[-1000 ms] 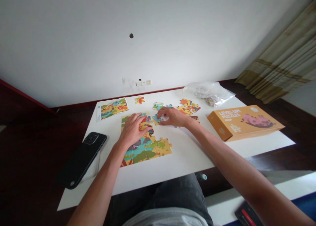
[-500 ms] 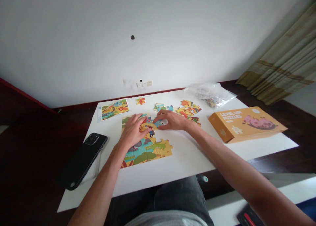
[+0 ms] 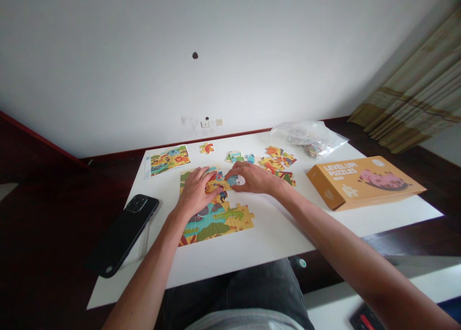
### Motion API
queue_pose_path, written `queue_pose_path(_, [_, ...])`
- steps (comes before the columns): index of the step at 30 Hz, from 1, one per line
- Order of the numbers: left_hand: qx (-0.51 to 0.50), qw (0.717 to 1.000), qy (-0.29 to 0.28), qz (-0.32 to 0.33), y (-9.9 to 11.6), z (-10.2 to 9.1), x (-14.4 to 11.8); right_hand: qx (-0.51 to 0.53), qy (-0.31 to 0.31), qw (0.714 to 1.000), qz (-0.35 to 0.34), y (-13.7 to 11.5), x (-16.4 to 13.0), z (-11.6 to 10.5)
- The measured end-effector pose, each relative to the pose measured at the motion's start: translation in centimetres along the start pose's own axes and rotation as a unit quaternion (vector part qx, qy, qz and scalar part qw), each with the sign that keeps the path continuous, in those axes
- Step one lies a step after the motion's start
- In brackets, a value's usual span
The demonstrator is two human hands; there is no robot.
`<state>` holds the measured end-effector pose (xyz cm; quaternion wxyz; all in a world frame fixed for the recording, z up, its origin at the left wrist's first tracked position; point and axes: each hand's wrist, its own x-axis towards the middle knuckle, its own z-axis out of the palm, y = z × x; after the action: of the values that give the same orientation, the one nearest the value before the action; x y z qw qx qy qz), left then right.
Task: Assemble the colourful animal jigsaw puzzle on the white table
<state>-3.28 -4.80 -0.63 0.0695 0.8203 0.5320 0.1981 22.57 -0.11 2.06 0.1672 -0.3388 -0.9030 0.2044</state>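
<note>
A part-built animal jigsaw (image 3: 216,217) lies on the white board (image 3: 273,229) in front of me. My left hand (image 3: 196,191) rests flat on its upper left part, fingers spread. My right hand (image 3: 252,177) presses a blue and white puzzle piece (image 3: 235,180) against the jigsaw's upper right edge, fingertips on it. Several loose pieces (image 3: 277,163) lie just beyond my right hand, and one single piece (image 3: 207,148) lies farther back.
A picture card (image 3: 166,159) lies at the back left. A black phone (image 3: 124,234) overhangs the board's left edge. An orange puzzle box (image 3: 363,182) sits at the right, a clear plastic bag (image 3: 309,137) behind it. A curtain (image 3: 414,104) hangs at the far right.
My right hand has slid a little left, bringing the piece against the jigsaw. My left hand stays on the jigsaw. The view has shifted slightly.
</note>
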Motion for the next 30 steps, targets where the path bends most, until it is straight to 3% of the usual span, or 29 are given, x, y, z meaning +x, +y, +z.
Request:
queue_pose_path(10, [0.000,1.000,-0.003,-0.004,0.0,0.1,0.0,-0.039,-0.017,0.999,-0.019,-0.1,-0.2,-0.1])
queue_pose_path(19, [-0.007,1.000,-0.003,-0.001,0.0,0.0,0.0,0.047,-0.007,0.998,-0.033,0.6,0.1,-0.2])
queue_pose_path(25, [-0.016,1.000,0.003,-0.006,0.0,0.0,0.0,0.017,0.088,0.992,0.088,2.2,-0.1,-1.8])
queue_pose_path(30, [-0.017,1.000,0.015,-0.007,-0.4,-0.4,0.1,-0.076,0.209,0.955,0.197,5.3,-1.0,-3.9])
